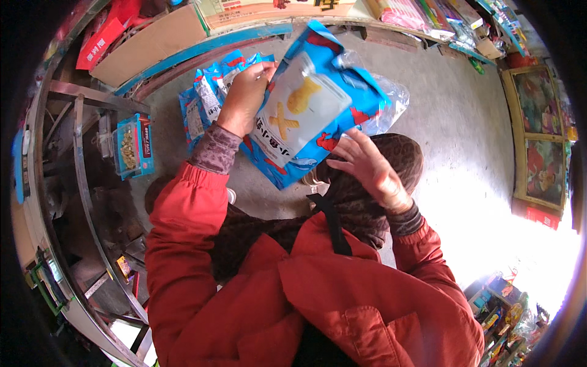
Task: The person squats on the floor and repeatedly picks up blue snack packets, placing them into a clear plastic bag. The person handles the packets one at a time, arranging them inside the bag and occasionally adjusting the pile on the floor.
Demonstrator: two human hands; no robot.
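Note:
A blue snack bag (302, 105) with red and pale printed figures is tilted up in front of me. My left hand (250, 96) grips its upper left edge, with the fingertips partly hidden behind it. At the bag's lower right edge, my right hand (373, 172) has its fingers spread; whether the fingertips touch the bag is unclear. Several similar blue bags (202, 98) stand in a row on the floor, beyond my left wrist. Clear crumpled plastic (390, 101) shows behind the held bag's right side.
A blue box with a see-through front (146, 147) rests on the floor beside a metal rack (85, 183) at left. Shelves with a cardboard box (151, 50) and packets curve along the far side. A wooden cabinet (520, 137) stands at right, above packed goods (509, 316).

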